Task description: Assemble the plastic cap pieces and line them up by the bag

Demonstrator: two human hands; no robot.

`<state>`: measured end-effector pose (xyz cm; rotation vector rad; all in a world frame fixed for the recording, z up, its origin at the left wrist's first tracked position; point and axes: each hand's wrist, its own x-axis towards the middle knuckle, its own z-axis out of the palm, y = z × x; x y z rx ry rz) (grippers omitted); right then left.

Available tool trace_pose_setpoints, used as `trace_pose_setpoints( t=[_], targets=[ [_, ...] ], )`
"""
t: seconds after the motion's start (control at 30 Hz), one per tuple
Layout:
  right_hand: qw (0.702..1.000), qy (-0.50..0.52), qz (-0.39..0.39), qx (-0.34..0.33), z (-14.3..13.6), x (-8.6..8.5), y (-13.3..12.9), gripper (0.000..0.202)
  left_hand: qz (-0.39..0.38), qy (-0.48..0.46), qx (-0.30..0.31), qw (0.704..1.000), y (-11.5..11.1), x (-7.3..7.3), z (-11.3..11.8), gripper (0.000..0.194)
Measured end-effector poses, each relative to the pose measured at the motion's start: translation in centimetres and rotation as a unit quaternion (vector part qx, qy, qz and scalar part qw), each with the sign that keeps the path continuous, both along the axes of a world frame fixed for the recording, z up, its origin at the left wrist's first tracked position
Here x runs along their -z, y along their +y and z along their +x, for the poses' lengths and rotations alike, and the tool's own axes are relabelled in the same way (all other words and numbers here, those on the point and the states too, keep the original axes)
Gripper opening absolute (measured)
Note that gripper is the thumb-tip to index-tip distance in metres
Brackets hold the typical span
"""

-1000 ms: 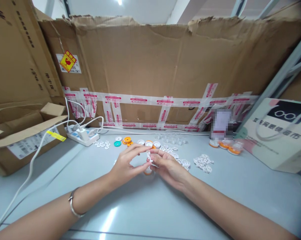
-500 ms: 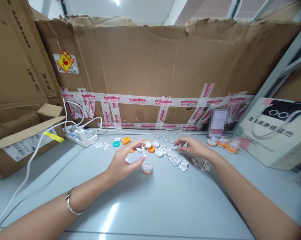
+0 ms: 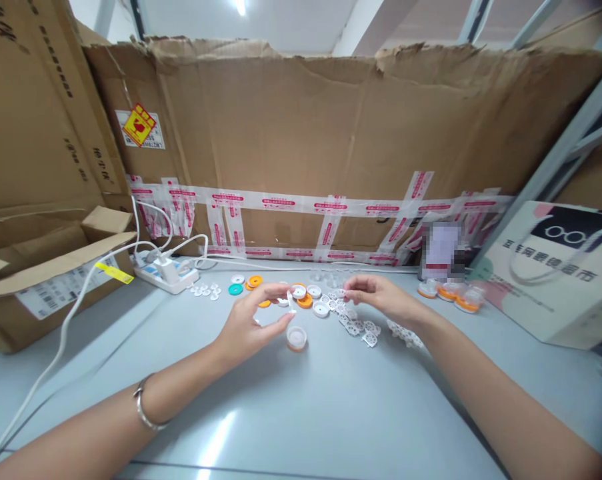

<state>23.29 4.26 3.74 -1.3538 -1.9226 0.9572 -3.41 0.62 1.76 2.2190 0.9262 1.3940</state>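
Smooth grey tabletop (image 3: 261,413), forearms (image 3: 475,370) cut off by the frame.
Between left hand (image 3: 243,323) and right hand (image 3: 382,300), nearer the left, a round, clear-topped container (image 3: 296,338) is stood. In left fingers a thin white plastic piece (image 3: 289,303) is pinched edge-on, face hidden; at right fingertips, beside pierced white pieces (image 3: 353,329), whether anything is gripped cannot be told.

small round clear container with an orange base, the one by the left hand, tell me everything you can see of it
The small round clear container with an orange base looks like plastic: a translucent, whitish round upper part over an orange band at the bottom. It stands upright on the pale blue-grey table, just below the fingertips of the bare left hand in the picture and nearer the camera than the round white disc. Neither hand appears to touch it. Its inner details are too small to tell.
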Motion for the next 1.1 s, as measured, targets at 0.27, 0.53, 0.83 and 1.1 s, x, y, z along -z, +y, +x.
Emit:
trace_pose_setpoints(
  t=[0.27,0.53,0.83,1.1],
  targets=[
    [0.938,0.268,-0.151,-0.161,-5.9,-0.6,-4.0,0.017,-0.015,-0.008,0.073,0.997,-0.9,-0.2,0.6,0.032],
    [0.875,0.376,-0.289,-0.099,-7.0,1.1,-3.8,0.022,-0.012,0.006,0.064,0.998,-0.5,0.5,0.9,0.032],
    [0.846,0.434,-0.309,-0.027,-8.2,2.8,-3.8,0.021,-0.028,0.088,0.024,0.995,0.0,0.9,0.8,0.025],
    [0.83,0.473,-0.292,0.042,-8.6,2.7,-4.0,0.023,0.033,0.092,0.003,0.995,0.5,1.1,0.6,0.036]
  ],
)
